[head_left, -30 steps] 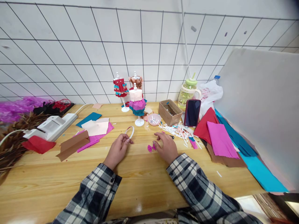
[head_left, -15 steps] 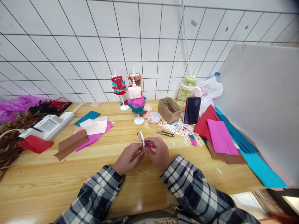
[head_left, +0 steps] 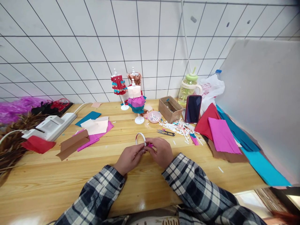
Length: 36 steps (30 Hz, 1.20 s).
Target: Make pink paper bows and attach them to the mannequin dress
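Note:
My left hand and my right hand meet over the middle of the table. Between their fingertips stands a thin roll of white tape, its ring upright. The left fingers pinch its lower edge. A small magenta paper piece shows at my right fingertips, partly hidden by them. Just beyond lie black thread snips. Behind the roll stands a small white dress form in a pink, purple and teal crepe-paper dress.
White paper strips lie scattered by a cardboard box, a pink dish and a leaning phone. Coloured paper sheets are on the right, more paper and a power strip on the left.
The tape roll has turned to show its ring more openly, and my right hand has shifted slightly right. The whole view has moved a little.

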Each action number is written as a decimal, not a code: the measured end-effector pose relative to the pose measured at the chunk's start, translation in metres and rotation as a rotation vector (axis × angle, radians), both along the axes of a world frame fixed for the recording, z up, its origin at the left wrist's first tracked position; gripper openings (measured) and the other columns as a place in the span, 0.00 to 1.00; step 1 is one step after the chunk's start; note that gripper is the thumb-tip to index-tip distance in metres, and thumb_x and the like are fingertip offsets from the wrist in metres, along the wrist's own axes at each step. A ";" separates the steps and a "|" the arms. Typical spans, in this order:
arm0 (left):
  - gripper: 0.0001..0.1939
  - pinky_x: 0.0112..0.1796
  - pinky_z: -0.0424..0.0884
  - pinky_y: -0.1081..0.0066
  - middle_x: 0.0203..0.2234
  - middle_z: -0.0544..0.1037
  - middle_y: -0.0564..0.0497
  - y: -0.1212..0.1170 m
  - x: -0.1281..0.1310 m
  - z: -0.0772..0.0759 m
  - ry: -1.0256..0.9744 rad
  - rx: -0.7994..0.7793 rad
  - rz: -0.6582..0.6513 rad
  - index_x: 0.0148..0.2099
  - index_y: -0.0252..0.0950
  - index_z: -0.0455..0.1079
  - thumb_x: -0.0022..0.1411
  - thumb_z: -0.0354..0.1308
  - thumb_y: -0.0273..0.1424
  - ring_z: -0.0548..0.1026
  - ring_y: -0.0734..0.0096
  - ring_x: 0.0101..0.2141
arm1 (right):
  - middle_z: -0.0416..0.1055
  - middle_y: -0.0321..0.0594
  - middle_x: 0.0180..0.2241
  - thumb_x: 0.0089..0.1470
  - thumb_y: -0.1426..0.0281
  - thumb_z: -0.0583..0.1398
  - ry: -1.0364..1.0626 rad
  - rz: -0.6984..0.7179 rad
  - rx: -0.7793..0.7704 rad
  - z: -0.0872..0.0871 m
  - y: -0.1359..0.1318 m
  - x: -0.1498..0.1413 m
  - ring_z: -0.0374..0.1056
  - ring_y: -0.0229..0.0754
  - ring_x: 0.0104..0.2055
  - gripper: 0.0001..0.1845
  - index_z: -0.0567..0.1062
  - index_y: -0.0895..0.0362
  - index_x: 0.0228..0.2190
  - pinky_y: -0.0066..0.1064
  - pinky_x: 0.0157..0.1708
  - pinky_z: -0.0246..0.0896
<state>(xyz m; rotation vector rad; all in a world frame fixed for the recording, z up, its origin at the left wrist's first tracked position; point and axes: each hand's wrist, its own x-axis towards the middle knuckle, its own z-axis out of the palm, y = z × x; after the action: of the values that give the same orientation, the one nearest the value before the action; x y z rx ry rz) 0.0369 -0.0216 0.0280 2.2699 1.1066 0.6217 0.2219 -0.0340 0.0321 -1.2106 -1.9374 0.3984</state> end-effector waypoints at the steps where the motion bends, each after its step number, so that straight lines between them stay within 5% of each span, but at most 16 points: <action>1: 0.14 0.40 0.70 0.69 0.38 0.81 0.48 0.000 0.000 0.000 0.003 0.000 0.006 0.49 0.41 0.71 0.66 0.48 0.34 0.78 0.64 0.38 | 0.77 0.39 0.39 0.59 0.64 0.58 -0.014 -0.001 -0.027 0.000 0.000 0.000 0.70 0.43 0.40 0.11 0.74 0.53 0.43 0.34 0.42 0.59; 13: 0.17 0.41 0.70 0.68 0.42 0.80 0.47 0.002 0.000 -0.004 0.073 0.027 0.038 0.55 0.43 0.68 0.67 0.46 0.34 0.77 0.62 0.41 | 0.75 0.35 0.31 0.56 0.68 0.60 -0.051 0.022 -0.171 0.001 0.003 0.000 0.69 0.41 0.35 0.02 0.73 0.53 0.32 0.30 0.36 0.58; 17: 0.17 0.41 0.70 0.70 0.42 0.80 0.49 0.002 0.002 0.001 -0.039 -0.055 0.042 0.54 0.45 0.69 0.67 0.46 0.34 0.77 0.64 0.40 | 0.76 0.36 0.37 0.55 0.68 0.61 0.070 -0.040 -0.155 -0.003 0.003 -0.001 0.71 0.40 0.37 0.11 0.73 0.52 0.41 0.30 0.38 0.62; 19: 0.16 0.40 0.70 0.71 0.40 0.80 0.50 0.001 0.002 0.003 -0.080 -0.067 0.038 0.52 0.45 0.70 0.67 0.47 0.35 0.77 0.65 0.38 | 0.76 0.37 0.40 0.54 0.69 0.61 0.097 -0.042 -0.122 -0.005 0.003 -0.002 0.71 0.41 0.39 0.15 0.72 0.51 0.45 0.31 0.41 0.64; 23: 0.13 0.37 0.70 0.72 0.35 0.81 0.52 0.001 0.001 0.004 -0.093 -0.053 0.042 0.48 0.45 0.72 0.66 0.49 0.34 0.78 0.66 0.35 | 0.75 0.37 0.44 0.57 0.70 0.58 0.084 0.000 0.002 -0.006 0.002 -0.002 0.69 0.41 0.47 0.06 0.76 0.51 0.35 0.33 0.48 0.62; 31: 0.14 0.37 0.65 0.66 0.28 0.77 0.47 0.004 -0.001 0.011 0.199 0.228 0.117 0.39 0.39 0.72 0.67 0.46 0.35 0.74 0.62 0.34 | 0.70 0.41 0.37 0.60 0.68 0.55 0.069 -0.068 0.019 0.000 0.001 -0.003 0.65 0.44 0.42 0.06 0.72 0.54 0.32 0.35 0.44 0.60; 36: 0.15 0.32 0.62 0.67 0.22 0.73 0.49 0.004 0.002 0.013 0.265 0.260 0.183 0.30 0.38 0.69 0.65 0.46 0.34 0.71 0.63 0.28 | 0.69 0.42 0.37 0.61 0.70 0.53 0.068 -0.037 -0.010 0.000 -0.001 -0.007 0.64 0.43 0.41 0.06 0.70 0.55 0.33 0.33 0.42 0.60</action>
<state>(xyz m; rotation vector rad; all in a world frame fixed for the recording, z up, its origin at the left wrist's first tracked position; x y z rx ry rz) 0.0389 -0.0173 0.0410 2.5474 1.4471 0.5753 0.2144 -0.0351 0.0323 -1.2226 -1.8549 0.4249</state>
